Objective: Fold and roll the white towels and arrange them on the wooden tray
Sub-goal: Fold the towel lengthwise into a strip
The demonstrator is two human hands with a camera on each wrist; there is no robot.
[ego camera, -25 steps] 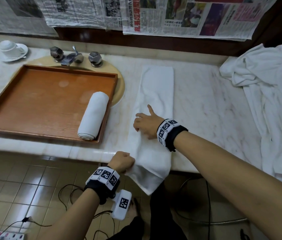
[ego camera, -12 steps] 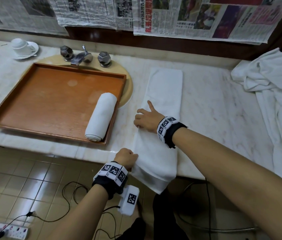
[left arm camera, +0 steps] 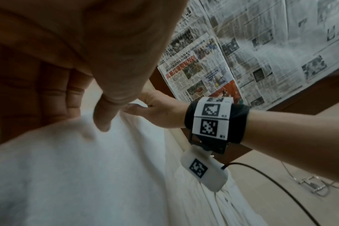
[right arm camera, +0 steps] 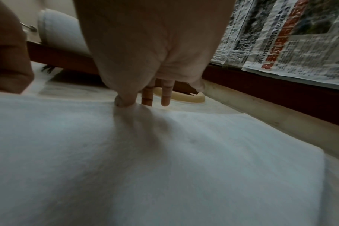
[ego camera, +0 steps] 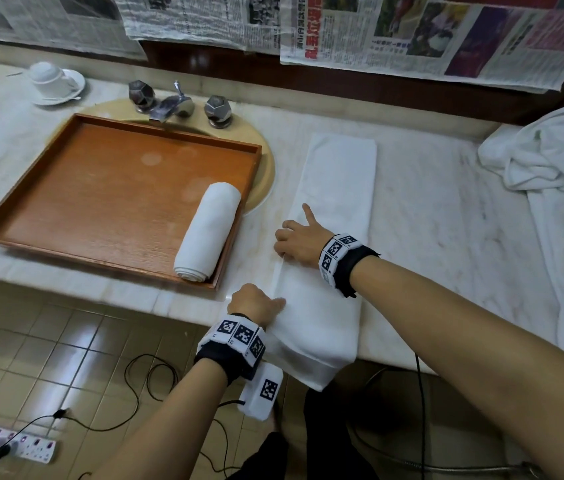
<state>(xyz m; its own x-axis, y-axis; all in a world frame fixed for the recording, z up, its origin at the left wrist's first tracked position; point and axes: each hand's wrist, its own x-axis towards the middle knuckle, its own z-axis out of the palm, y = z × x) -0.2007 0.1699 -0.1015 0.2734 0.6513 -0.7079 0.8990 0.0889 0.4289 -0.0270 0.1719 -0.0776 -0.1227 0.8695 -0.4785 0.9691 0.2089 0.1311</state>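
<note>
folded towel (ego camera: 329, 237) on counter, both hands (ego camera: 256, 304) pinching its left edge

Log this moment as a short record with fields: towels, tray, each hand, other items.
folded towel: long strip flat on the marble counter, near end hanging over the front edge
rolled towel: in the wooden tray, along its right wall
unfolded towels: heap at far right of counter
left hand: grip pinching the strip's left edge at the counter front
right hand: pinching the same edge farther along
other items: faucet, cup and saucer, newspapers on wall
</note>
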